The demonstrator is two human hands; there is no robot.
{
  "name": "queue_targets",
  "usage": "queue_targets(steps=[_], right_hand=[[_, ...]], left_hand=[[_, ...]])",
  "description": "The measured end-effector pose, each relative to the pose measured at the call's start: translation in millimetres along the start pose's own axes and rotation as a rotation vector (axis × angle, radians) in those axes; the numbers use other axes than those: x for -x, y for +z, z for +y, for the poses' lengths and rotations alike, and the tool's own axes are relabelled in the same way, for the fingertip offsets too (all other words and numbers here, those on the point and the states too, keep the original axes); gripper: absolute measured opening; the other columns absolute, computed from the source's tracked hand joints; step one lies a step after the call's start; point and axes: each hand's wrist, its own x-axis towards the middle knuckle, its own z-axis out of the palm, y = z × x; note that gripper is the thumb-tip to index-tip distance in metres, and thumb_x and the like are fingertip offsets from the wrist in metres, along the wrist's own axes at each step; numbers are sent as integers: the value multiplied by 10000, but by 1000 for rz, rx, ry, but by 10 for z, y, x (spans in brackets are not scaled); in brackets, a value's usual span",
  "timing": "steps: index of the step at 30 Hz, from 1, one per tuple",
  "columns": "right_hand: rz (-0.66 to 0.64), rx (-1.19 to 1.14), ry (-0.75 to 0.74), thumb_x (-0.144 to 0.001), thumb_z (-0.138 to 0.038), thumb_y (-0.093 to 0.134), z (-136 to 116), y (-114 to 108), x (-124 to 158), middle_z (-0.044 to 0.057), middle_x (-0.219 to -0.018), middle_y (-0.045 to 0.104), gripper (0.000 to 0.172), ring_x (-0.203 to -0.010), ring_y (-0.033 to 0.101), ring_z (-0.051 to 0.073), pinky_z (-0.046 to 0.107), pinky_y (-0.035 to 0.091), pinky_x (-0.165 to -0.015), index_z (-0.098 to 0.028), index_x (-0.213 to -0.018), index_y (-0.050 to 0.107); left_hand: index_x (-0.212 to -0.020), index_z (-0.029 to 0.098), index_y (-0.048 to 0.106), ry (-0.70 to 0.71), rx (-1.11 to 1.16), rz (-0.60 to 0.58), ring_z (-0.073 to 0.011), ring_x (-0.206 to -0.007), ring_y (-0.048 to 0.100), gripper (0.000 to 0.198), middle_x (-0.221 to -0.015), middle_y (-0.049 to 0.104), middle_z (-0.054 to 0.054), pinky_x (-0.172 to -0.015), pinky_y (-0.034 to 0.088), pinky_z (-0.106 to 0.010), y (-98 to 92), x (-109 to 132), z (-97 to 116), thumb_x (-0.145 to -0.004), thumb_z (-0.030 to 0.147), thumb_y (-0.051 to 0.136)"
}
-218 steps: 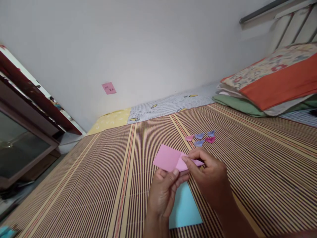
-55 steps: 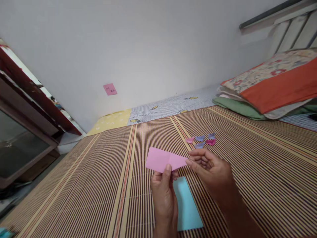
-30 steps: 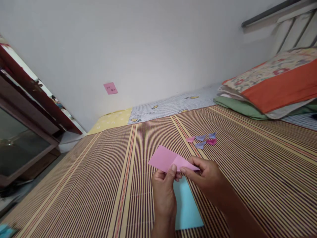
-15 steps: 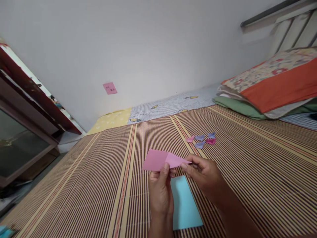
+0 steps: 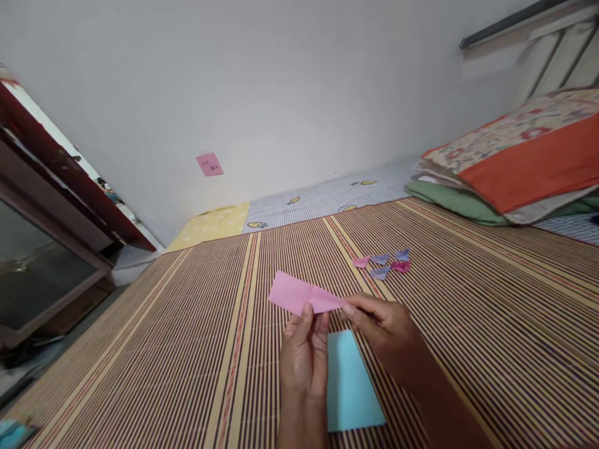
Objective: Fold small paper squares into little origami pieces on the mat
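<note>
A pink sheet of paper [image 5: 291,291], folded to a narrow point on its right side, is held up between both hands above the striped mat [image 5: 187,349]. My left hand [image 5: 304,349] pinches its lower edge near the middle, thumb in front. At the pointed right end, my right hand [image 5: 381,321] grips the paper between thumb and fingers. Below the hands a light blue sheet [image 5: 353,386] lies on the mat, its left part hidden behind my left wrist. Several small folded paper pieces, among them a magenta one [image 5: 400,266], lie farther off to the right.
Folded bedding with an orange and floral cover [image 5: 528,149] is piled at the right. A pink note [image 5: 209,164] is stuck on the white wall [image 5: 299,93]. A red-framed door [image 5: 75,162] stands at the left. Something blue [image 5: 14,433] lies at the lower left corner.
The pink paper has tilted, its right end now lower relative to the left, and its face looks lighter. My left-hand fingers have shifted slightly along its lower edge. Both hands still hold it.
</note>
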Motion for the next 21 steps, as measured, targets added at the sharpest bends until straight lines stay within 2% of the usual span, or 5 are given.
queue_targets(steps=[3, 6, 13, 17, 21], right_hand=[[2, -15, 9, -973, -310, 562, 26, 4, -1, 26, -804, 734, 258, -757, 670, 200, 281, 472, -662, -184, -943, 785], [8, -14, 52, -951, -337, 591, 39, 10, 2, 3, -703, 674, 244, -658, 612, 177, 271, 438, -597, -179, -855, 751], [-62, 0, 98, -944, -394, 592, 142, -28, 2, -31, -603, 539, 287, -562, 492, 148, 260, 358, -523, -186, -761, 666], [-50, 23, 100, -952, -382, 569, 206, -130, -4, -10, -626, 584, 299, -592, 536, 166, 277, 398, -552, -192, -737, 654], [89, -1, 88, -916, -414, 626, 137, -113, -18, 44, -819, 727, 241, -774, 665, 221, 315, 496, -705, -192, -909, 718]], left_hand=[[-791, 97, 728, 21, 24, 20, -123, -698, 759, 300, -758, 768, -63, -690, 660, -216, 3, -9, 3, -945, -75, 536], [-790, 94, 727, 44, 23, 28, -112, -678, 750, 318, -755, 760, -60, -687, 663, -217, 3, -13, 1, -955, -79, 517], [-774, 66, 748, 105, -59, -18, -132, -697, 742, 157, -768, 760, -74, -702, 672, -258, -38, -1, -11, -861, -49, 687], [-785, 85, 769, 152, -75, -32, -131, -716, 740, 90, -792, 772, -59, -723, 666, -252, -104, -53, 13, -757, 32, 836], [-806, 106, 792, 194, -173, -124, -159, -761, 750, 252, -818, 791, -63, -716, 652, -251, -105, -28, -15, -636, 198, 953]])
